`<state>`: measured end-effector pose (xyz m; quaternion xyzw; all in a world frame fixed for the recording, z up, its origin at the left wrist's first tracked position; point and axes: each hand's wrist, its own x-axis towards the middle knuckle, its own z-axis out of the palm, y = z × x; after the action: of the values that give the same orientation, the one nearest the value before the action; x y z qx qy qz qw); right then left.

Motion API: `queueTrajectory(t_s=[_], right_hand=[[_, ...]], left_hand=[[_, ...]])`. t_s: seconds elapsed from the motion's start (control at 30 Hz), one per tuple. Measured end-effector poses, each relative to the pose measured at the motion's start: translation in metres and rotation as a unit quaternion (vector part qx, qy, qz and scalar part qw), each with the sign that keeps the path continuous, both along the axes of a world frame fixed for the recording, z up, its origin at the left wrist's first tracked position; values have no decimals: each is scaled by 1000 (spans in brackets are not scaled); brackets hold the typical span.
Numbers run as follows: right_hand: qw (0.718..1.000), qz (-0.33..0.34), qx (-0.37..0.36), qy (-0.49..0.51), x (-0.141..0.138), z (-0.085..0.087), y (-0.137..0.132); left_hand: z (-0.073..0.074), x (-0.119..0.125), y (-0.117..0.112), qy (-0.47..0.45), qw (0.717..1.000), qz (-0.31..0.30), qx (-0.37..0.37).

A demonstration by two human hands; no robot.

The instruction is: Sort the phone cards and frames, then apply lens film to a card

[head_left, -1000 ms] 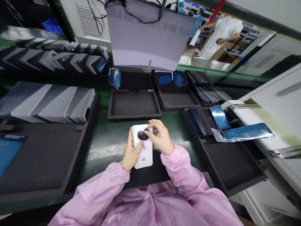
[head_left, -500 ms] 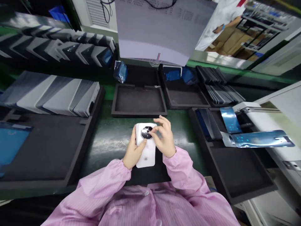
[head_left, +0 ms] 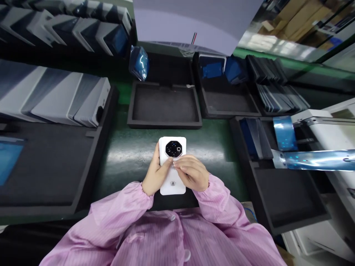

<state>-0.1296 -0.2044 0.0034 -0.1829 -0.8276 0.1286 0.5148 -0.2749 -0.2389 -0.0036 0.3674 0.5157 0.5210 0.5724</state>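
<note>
Left hand [head_left: 155,176] grips white phone covers [head_left: 172,177] at nine o'clock; right hand [head_left: 192,173] pinched at three, contents unclear. Likely light, stiff, slick, scratchable; grab edges.

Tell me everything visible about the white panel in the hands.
The white panel looks smooth and flat, with rounded corners. A black octagonal lens window sits near its far end, a small dark mark near its close end. It points lengthwise away from the wearer, over the green table. The left hand grips its left edge; the right hand covers part of its right side.
</note>
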Motion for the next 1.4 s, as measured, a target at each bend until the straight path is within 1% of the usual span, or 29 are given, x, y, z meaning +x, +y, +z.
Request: queueTrajectory(t_s=[0.13, 0.37, 0.53, 0.7, 0.87, 1.0, 1.13, 1.4], right_hand=[[1000, 19, -4, 4, 0, 1, 0], [1000, 22, -14, 1, 0, 3, -1], [999, 29, -8, 13, 2, 1, -3], [999, 25, -18, 16, 3, 0, -6], [999, 36, -10, 13, 4, 3, -6], [999, 27, -19, 6, 4, 3, -7], [1000, 19, -20, -1, 5, 3, -6], [1000, -3, -6, -19, 4, 3, -4]], left_hand=[[0, 0, -1, 15, 1000, 2, 4], [4, -1, -2, 55, 998, 5, 25], [-2, -2, -6, 69, 996, 6, 59], [-6, -2, -9, 57, 995, 4, 83], [-1, -2, -10, 76, 994, 12, 83], [2, -2, -10, 80, 993, 10, 84], [3, -2, -11, 84, 993, 8, 81], [1, -2, -10, 98, 994, 10, 52]])
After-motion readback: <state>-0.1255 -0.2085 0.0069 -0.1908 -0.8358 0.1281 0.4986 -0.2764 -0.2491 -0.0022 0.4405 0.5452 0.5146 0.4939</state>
